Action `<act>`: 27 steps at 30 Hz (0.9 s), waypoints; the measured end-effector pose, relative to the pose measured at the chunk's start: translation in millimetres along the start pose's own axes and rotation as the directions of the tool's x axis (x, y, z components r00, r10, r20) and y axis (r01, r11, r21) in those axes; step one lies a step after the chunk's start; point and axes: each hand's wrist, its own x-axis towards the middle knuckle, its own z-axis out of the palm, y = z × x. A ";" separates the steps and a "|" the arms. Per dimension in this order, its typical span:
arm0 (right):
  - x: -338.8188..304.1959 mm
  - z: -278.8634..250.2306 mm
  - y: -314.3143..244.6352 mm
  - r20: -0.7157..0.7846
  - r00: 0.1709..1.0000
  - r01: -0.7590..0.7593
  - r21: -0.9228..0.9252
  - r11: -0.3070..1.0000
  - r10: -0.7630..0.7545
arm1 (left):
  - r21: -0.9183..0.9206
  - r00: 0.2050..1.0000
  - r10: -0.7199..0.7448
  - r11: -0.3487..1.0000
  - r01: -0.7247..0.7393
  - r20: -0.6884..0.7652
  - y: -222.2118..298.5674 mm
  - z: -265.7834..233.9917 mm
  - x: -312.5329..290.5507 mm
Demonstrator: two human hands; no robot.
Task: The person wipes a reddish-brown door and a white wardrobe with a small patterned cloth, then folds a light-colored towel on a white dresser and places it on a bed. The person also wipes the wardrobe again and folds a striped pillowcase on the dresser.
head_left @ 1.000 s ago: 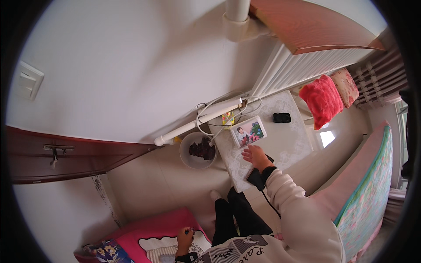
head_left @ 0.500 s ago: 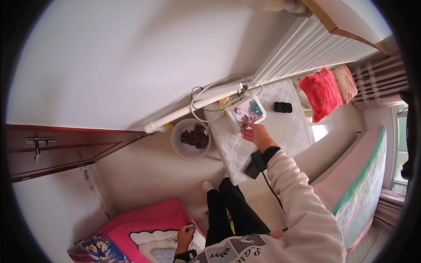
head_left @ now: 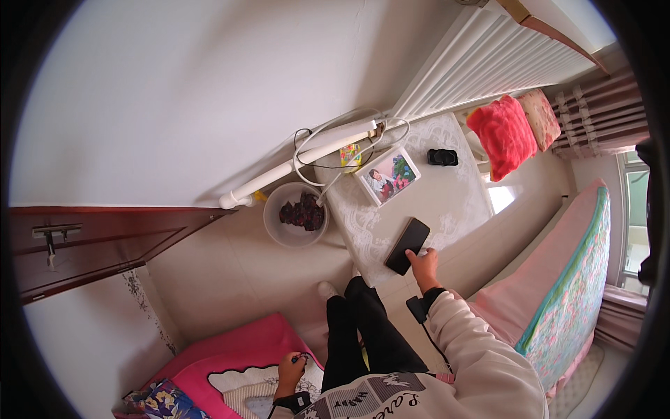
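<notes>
A black smartphone [head_left: 407, 246] is at the near corner of a lace-patterned table [head_left: 447, 202]. My right hand [head_left: 424, 271] is at the phone's right edge, with thumb and fingers closed on it; the fingers' undersides are hidden. A black box with a cable [head_left: 417, 308] is beside my right wrist. Behind the phone on the table lies a white-framed photo [head_left: 388, 178] of a person and flowers. My left hand [head_left: 291, 369] is low by the pink bed, curled round a small dark object whose kind I cannot make out.
A pale bucket [head_left: 279, 236] with dark red contents stands left of the table. A black holder [head_left: 442, 157], a colourful packet [head_left: 350, 156] and loose white cables lie near a white pipe [head_left: 300, 164]. Red cushions [head_left: 504, 136] sit beyond; a pink bed [head_left: 258, 339] is near left.
My right hand has left the framed photo and drawn back toward me to the phone, which my wrist partly hid before. My left hand stays about where it was.
</notes>
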 end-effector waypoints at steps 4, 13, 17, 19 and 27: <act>-33.1 4.3 -18.9 0.017 0.991 0.130 -0.022 0.991 -0.129 | -0.093 0.995 -0.096 0.991 0.099 0.037 -10.8 -2.1 0.3; -48.1 0.9 -51.6 0.135 0.988 0.095 -0.139 0.986 -0.076 | -0.031 0.995 -0.101 0.994 0.100 -0.003 -26.9 -0.1 -6.9; -52.5 2.4 -54.2 0.145 0.985 0.121 -0.208 0.971 -0.091 | -0.100 0.998 -0.054 0.993 0.056 0.029 -25.8 2.1 -7.0; -55.6 1.3 -55.3 0.157 0.983 0.129 -0.213 0.969 -0.096 | -0.107 0.999 -0.035 0.994 0.038 0.033 -23.6 2.9 -4.0; -65.5 -0.3 -67.9 0.227 0.954 0.271 -0.359 0.893 -0.198 | -0.162 0.999 0.013 0.987 -0.008 0.033 9.4 3.5 9.9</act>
